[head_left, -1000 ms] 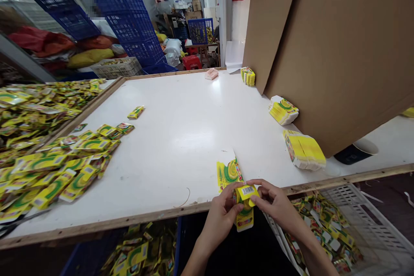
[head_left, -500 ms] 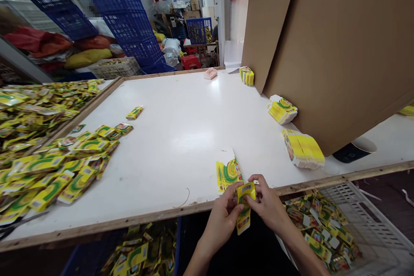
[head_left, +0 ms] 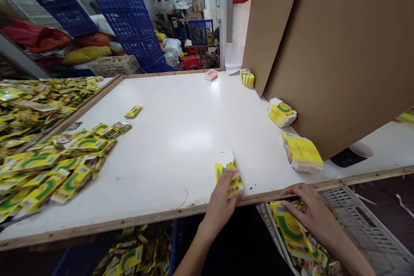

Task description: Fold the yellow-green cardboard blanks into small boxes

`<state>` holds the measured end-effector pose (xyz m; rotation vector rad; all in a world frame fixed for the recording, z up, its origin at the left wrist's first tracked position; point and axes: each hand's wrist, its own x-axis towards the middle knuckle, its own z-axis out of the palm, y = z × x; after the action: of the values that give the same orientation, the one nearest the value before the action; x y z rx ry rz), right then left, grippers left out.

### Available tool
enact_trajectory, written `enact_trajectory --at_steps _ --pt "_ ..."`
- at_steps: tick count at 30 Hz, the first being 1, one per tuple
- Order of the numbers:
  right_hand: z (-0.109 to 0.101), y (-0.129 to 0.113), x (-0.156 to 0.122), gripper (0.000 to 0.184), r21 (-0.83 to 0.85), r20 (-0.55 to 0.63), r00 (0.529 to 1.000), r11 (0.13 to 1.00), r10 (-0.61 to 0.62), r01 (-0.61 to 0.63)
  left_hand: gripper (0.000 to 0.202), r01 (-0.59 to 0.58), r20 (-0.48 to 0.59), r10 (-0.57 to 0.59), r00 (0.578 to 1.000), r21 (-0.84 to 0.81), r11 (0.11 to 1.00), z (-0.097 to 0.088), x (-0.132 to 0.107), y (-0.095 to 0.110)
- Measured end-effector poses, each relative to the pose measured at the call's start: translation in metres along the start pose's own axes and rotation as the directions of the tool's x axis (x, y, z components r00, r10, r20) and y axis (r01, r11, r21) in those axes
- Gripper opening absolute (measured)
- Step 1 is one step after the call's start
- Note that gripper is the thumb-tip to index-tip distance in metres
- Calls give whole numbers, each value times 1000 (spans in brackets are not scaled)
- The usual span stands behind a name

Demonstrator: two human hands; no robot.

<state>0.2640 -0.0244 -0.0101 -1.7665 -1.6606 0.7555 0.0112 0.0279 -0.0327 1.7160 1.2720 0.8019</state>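
Note:
A flattened yellow-and-green carton (head_left: 237, 181), with a white flap, lies near the table's front edge. My left hand (head_left: 222, 194) reaches over it, fingertips on or just above its printed face and thumb apart. Whether the fingers touch it I cannot tell. Off the table edge at the right, my right hand (head_left: 307, 209) is open, thumb and fingers spread, over a white plastic crate (head_left: 365, 220). Just below and left of that hand is a folded yellow carton (head_left: 287, 226), apparently loose from its fingers, above other small cartons in the crate.
Stacks of flat yellow cartons (head_left: 302, 153) stand along a leaning cardboard sheet (head_left: 343, 60), near a dark cup (head_left: 351, 154). Folded packets (head_left: 71, 181) are heaped on the left. A blue crate (head_left: 173, 246) with packets sits below the table. Wooden edging (head_left: 103, 225) borders the tabletop.
Both hands held one folded carton together before. My right hand has moved right with it to the crate and opened; my left hand has moved forward to the flat carton.

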Motion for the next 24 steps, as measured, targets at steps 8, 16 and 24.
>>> enact_trajectory --at_steps 8,16,24 --pt "96 4 45 33 -147 -97 995 989 18 -32 60 -59 85 40 996 234 971 14 -2 -32" --pt "132 -12 58 12 -12 -102 995 1000 13 -14 58 -13 47 11 999 45 999 16 -6 -35" --pt "139 -29 55 15 -52 -155 988 999 -9 1 66 42 41 -41 998 -43 998 16 -5 -36"
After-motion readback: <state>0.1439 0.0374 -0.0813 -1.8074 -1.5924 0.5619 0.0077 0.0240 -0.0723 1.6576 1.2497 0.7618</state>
